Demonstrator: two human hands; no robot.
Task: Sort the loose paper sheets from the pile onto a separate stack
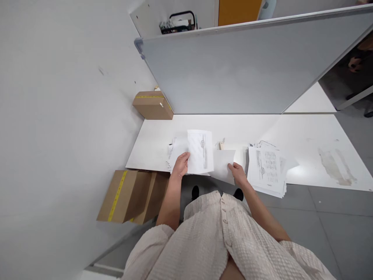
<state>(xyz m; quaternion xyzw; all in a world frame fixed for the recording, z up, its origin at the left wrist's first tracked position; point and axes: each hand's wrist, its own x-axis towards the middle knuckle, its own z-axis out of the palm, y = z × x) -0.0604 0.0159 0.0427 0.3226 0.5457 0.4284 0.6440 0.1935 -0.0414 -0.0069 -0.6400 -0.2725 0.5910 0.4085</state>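
Observation:
My left hand (180, 164) is closed on the lower left edge of a folded printed sheet (200, 151), held just above the white table (163, 136). My right hand (237, 173) pinches a blank white envelope (223, 165) at its right edge, close beside the sheet. Under my left hand lies a small pile of white papers (174, 149). To the right of my right hand sits a thick stack of printed pages (266, 169), overhanging the table's front edge.
A grey partition board (247, 66) stands along the back of the table. A cardboard box (153, 105) sits at the back left corner, and two more boxes (131, 196) stand on the floor at the left. A small wooden block (221, 145) lies behind the envelope.

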